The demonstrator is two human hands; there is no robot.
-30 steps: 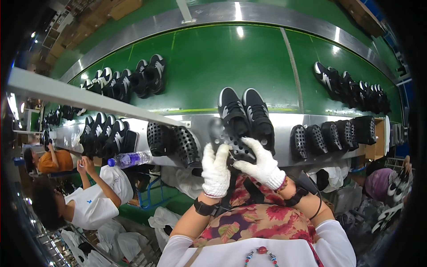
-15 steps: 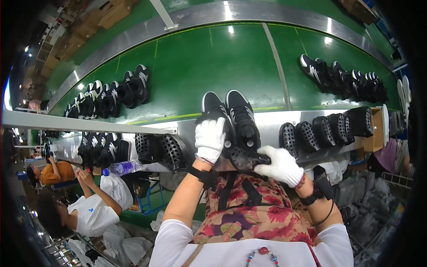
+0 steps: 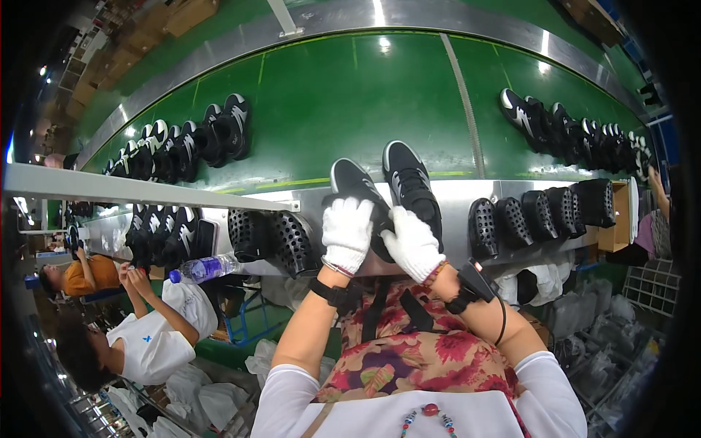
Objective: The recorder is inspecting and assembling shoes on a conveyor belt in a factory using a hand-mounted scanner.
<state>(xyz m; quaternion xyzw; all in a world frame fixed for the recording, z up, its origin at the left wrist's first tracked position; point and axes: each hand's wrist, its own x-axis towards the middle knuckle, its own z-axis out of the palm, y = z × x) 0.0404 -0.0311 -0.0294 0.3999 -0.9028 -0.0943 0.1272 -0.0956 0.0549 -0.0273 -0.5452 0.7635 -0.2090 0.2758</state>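
Two black sneakers with light grey toes sit side by side on the metal ledge before me, toes pointing away. My left hand (image 3: 347, 232), in a white knit glove, grips the left sneaker (image 3: 355, 179) with fingers curled over its opening. White-gloved too, my right hand (image 3: 413, 244) has its fingers closed at that sneaker's heel end, overlapping the right sneaker. The right sneaker (image 3: 410, 182) stands upright, its lower part partly covered by my hand. The perforated black shoe form seen earlier is hidden or inside the sneaker; I cannot tell which.
Perforated black shoe forms (image 3: 515, 223) line the ledge at right; others (image 3: 292, 244) stand at left. Rows of sneakers (image 3: 234, 128) rest on the green conveyor (image 3: 314, 109). A white metal bar (image 3: 146, 191) crosses at left, near a water bottle (image 3: 208, 269). A co-worker (image 3: 150, 339) sits left.
My right hand has moved up and left to the left sneaker's heel; the perforated black form at it no longer shows. The right sneaker now sits farther from the left one.
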